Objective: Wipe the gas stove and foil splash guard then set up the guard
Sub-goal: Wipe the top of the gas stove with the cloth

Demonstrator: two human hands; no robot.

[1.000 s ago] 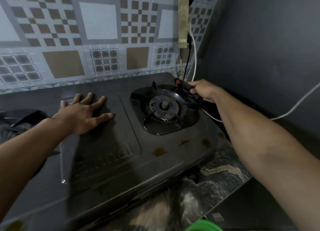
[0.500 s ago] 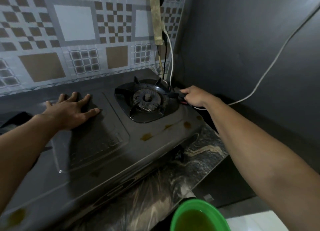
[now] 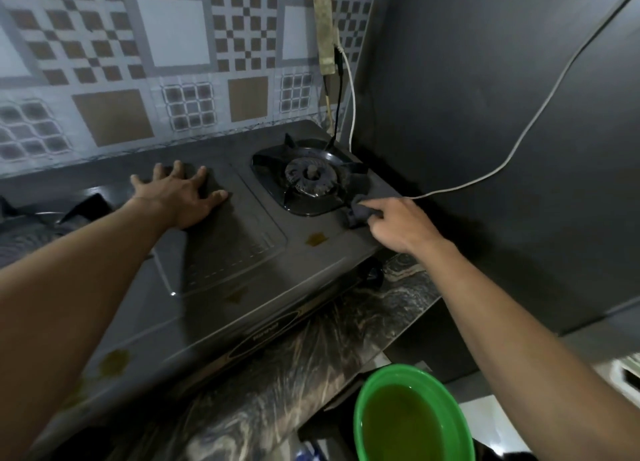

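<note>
The dark grey gas stove (image 3: 221,273) lies on a marbled counter, with its right burner (image 3: 310,178) and black pan support at the back right. My left hand (image 3: 180,195) presses flat on the stove's middle panel, fingers spread. My right hand (image 3: 398,223) grips a dark grey cloth (image 3: 360,211) against the stove top at the burner's front right corner. Brown grease spots mark the stove, one (image 3: 316,239) just left of the cloth. No foil splash guard is in view.
A green bowl (image 3: 367,396) of yellowish water sits below the counter edge at the lower right. A white cable (image 3: 540,114) runs along the grey right wall to the corner. Patterned tile backs the stove. The left burner's support (image 3: 86,202) shows at the far left.
My right hand has slid the cloth from the burner's back right corner forward along its right side to the front right. My left hand stays planted. The view has pulled back.
</note>
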